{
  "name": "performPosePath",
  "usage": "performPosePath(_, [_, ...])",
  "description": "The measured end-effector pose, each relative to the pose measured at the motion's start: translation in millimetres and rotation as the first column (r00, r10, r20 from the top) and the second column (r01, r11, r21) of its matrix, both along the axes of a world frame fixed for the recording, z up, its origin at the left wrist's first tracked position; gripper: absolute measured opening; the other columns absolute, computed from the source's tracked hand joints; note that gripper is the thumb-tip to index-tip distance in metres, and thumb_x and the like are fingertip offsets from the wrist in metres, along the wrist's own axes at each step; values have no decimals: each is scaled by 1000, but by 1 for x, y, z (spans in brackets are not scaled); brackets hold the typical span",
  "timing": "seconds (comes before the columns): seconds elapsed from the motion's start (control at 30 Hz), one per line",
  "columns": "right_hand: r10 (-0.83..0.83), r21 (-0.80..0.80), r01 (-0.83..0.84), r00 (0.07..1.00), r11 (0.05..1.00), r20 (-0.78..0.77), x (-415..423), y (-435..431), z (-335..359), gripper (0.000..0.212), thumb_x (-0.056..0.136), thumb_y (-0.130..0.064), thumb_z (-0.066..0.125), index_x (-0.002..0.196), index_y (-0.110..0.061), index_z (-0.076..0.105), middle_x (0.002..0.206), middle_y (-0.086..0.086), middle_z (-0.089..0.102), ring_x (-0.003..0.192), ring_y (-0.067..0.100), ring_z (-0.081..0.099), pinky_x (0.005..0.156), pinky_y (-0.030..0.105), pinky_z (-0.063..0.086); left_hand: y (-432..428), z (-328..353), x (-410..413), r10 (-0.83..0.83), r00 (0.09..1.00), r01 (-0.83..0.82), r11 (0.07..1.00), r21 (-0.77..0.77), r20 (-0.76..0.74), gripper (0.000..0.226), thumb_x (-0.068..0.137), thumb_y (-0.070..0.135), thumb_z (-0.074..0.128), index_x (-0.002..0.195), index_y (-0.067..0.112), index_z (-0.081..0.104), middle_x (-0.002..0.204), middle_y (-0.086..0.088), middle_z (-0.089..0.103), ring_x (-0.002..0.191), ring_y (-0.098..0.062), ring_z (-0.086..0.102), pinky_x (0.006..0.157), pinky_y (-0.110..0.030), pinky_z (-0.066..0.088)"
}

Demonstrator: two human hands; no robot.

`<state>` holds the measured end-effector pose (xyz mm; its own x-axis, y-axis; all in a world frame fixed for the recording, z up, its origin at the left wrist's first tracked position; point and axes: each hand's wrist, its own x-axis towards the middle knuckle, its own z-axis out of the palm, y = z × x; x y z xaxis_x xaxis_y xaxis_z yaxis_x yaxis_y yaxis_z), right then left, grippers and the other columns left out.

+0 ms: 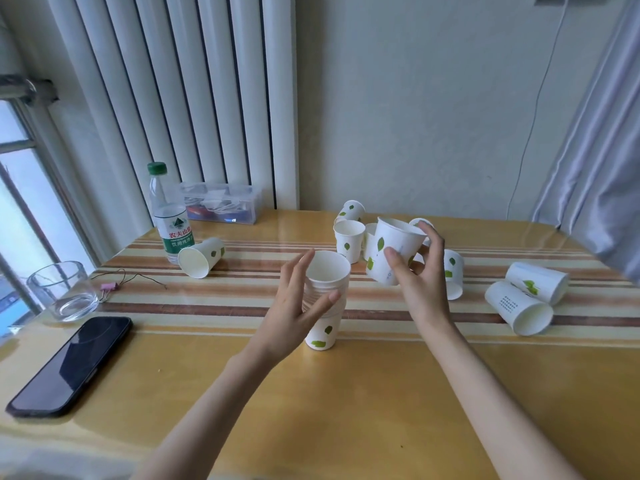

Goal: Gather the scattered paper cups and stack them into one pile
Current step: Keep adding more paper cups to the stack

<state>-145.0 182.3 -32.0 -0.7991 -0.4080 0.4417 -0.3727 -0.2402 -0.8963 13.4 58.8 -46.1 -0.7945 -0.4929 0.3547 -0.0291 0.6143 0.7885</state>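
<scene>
A: Nearest the lens?

B: Two bare forearms, cut off at the bottom edge, over the wooden table (pixel 346 410).

A: Large items?

B: Black phone (pixel 71 363) face up, lower left. Water bottle (pixel 170 216) and clear box (pixel 221 202) at the back; box contents hard to make out. Empty glass (pixel 62 291), left edge.

A: Hands?

B: Left hand (pixel 298 306) spread loosely beside the upright stack of cups (pixel 325 299), fingers partly hiding its ribbed rims; contact cannot be judged. Right hand (pixel 420 275) holds a tilted cup (pixel 393 251) above the table, thumb and fingers around it.

A: Remaining cups?

B: Cluster (pixel 349 230) behind, partly hidden by the held cup; two on their sides (pixel 526 299) at right; one lying by the bottle (pixel 201 258).
</scene>
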Motion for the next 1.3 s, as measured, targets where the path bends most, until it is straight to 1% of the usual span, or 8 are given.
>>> performPosePath(0.2, [147,-128,-149,989,980,-26,21,-13,28,53,87,-10,63,124,-36,35,115,-2,54,88,-2,65,69,20,52,-4,-7,1,-1,1000,0,998,57,10,76,96,31,53,153,27,4,158,12,10,141,5,6,112,-18,11])
performPosePath(0.33, [270,-50,-272,962,961,-41,36,-34,32,57,81,-23,66,126,-40,36,127,3,51,108,11,62,80,29,54,-8,-20,2,-26,999,35,962,272,-37,111,82,32,72,152,25,-15,145,25,20,137,3,23,109,-14,32])
performPosePath(0.5, [363,125,-358,931,925,-20,42,-40,9,58,83,-20,67,130,-35,35,135,-2,49,112,-3,55,90,20,46,-14,-44,-1,40,999,-49,961,273,36,69,72,47,75,131,33,42,127,14,59,120,-4,55,90,-13,44])
performPosePath(0.67, [423,260,-415,906,872,28,41,-32,-11,59,77,-55,59,130,-44,38,143,-15,40,133,0,35,108,26,31,-13,-45,-1,31,999,-36,957,289,22,53,83,24,73,124,33,42,114,32,53,102,16,52,81,-5,43])
performPosePath(0.83, [349,237,-347,936,907,35,43,-36,-20,50,81,-49,56,128,-37,47,130,-31,45,126,-13,38,108,24,31,-14,-47,-1,31,999,-37,955,293,25,53,83,26,73,124,33,40,113,33,50,105,12,49,89,-13,39])
performPosePath(1.03, [339,181,-346,938,921,73,29,-39,-16,52,87,-54,38,132,-30,49,136,-18,50,127,-4,44,108,27,33,-24,-42,9,-27,1000,30,952,305,-13,79,71,60,65,138,26,40,134,16,52,123,3,50,98,-17,42])
performPosePath(1.17, [270,13,-283,927,959,261,1,-51,-19,52,81,-60,43,121,-30,57,129,1,59,121,15,54,102,33,41,-56,-37,28,135,988,-102,939,327,-79,68,76,63,56,133,27,44,134,6,53,120,-2,53,95,-23,46])
performPosePath(1.3, [29,253,-103,959,962,282,-26,-72,-30,31,89,-31,56,113,-11,55,127,15,58,112,24,56,93,36,44,-111,-39,28,516,852,-480,837,263,-84,61,86,33,69,136,14,40,139,-10,41,124,-19,48,107,-34,39])
